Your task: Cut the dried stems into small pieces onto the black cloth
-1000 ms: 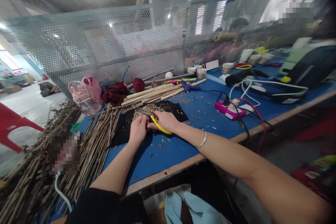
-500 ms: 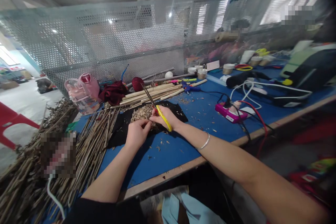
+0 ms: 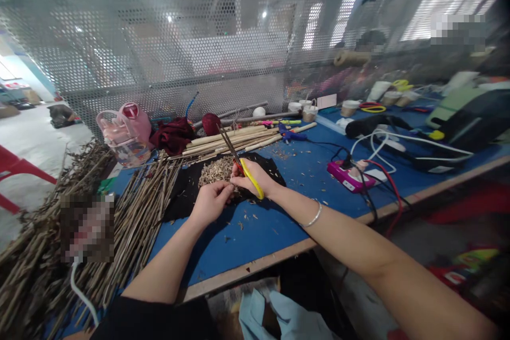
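My right hand [image 3: 262, 179] is closed around a pair of scissors [image 3: 252, 179] with yellow and red handles. Their dark blades slant up and to the left, a little apart at the tips, away from the fingertips. My left hand [image 3: 211, 203] is pinched shut, its fingertips meeting those of the right hand. Whatever lies between the fingertips is too small to make out. Just beyond both hands, a heap of chopped dry plant bits [image 3: 217, 170] rests on a black cloth [image 3: 183, 191].
Long dry stalks [image 3: 137, 218] lie in bundles at the left. Pale peeled sticks [image 3: 223, 141] lie behind the cloth, near a blue glue gun [image 3: 290, 134]. To the right sits a magenta power strip [image 3: 348, 176] with cables. A perforated metal screen [image 3: 159, 64] stands behind the blue table [image 3: 223, 255].
The view has shifted slightly. My hands stay together by the heap, and the left fingertips have moved slightly closer to the right hand. The scissors remain in my right hand.
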`<control>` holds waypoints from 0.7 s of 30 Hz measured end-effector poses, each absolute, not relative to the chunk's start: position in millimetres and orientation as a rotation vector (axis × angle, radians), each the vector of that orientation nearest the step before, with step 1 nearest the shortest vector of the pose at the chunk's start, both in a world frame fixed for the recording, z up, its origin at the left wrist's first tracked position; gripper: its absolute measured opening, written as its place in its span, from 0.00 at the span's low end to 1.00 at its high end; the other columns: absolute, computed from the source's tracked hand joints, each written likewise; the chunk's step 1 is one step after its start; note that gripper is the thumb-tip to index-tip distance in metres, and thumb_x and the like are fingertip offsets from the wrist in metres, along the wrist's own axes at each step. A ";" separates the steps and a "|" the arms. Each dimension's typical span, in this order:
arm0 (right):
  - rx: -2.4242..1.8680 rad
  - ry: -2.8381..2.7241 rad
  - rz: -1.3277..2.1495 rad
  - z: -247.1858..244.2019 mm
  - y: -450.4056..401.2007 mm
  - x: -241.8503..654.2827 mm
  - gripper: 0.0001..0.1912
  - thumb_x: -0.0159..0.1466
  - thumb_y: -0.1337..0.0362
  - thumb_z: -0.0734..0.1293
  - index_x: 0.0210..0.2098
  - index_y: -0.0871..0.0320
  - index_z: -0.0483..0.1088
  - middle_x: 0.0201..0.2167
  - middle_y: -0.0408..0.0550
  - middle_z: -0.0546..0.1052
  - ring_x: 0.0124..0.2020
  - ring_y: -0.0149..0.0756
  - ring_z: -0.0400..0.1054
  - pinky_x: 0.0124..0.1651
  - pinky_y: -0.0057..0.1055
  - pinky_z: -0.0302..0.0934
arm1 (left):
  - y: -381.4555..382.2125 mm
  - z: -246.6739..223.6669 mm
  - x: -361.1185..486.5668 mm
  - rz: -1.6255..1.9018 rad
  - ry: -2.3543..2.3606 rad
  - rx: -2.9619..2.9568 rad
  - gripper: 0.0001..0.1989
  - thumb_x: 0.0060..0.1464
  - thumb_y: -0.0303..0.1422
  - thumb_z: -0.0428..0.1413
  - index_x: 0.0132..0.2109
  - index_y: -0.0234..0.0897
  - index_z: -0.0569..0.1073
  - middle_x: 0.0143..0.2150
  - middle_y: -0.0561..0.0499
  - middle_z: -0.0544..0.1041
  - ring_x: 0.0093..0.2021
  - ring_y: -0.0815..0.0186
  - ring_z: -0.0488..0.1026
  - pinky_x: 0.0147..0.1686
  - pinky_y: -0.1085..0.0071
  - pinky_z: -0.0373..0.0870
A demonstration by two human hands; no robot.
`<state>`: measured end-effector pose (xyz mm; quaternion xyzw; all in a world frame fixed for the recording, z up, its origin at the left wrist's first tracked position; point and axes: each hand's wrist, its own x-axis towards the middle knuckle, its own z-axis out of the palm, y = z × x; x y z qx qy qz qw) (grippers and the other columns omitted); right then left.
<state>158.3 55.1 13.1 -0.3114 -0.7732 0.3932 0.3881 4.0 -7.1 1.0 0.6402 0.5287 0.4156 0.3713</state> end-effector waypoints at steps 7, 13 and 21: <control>-1.209 -2.180 0.715 9.7 51.1 159.8 0.21 0.51 0.50 0.67 0.36 0.58 0.61 0.26 0.40 0.66 0.26 0.29 0.57 0.28 0.25 0.52 | -6.3 8.8 4.0 1.488 1.485 1.287 0.15 0.48 0.42 0.53 0.32 0.33 0.74 0.23 0.52 0.71 0.21 0.71 0.65 0.21 0.76 0.63; -1.131 -2.287 0.667 5.3 37.6 157.4 0.31 0.47 0.47 0.70 0.43 0.60 0.61 0.39 0.51 0.69 0.39 0.38 0.64 0.40 0.31 0.56 | -6.7 10.0 5.1 1.541 1.538 1.209 0.15 0.49 0.41 0.52 0.33 0.32 0.73 0.25 0.51 0.73 0.24 0.70 0.68 0.24 0.76 0.66; -1.159 -2.323 0.626 10.8 33.6 155.8 0.32 0.46 0.47 0.71 0.41 0.61 0.62 0.38 0.52 0.68 0.41 0.41 0.63 0.42 0.34 0.56 | -7.7 7.6 4.8 1.449 1.683 1.468 0.14 0.52 0.39 0.49 0.28 0.34 0.71 0.22 0.53 0.71 0.22 0.71 0.64 0.24 0.77 0.60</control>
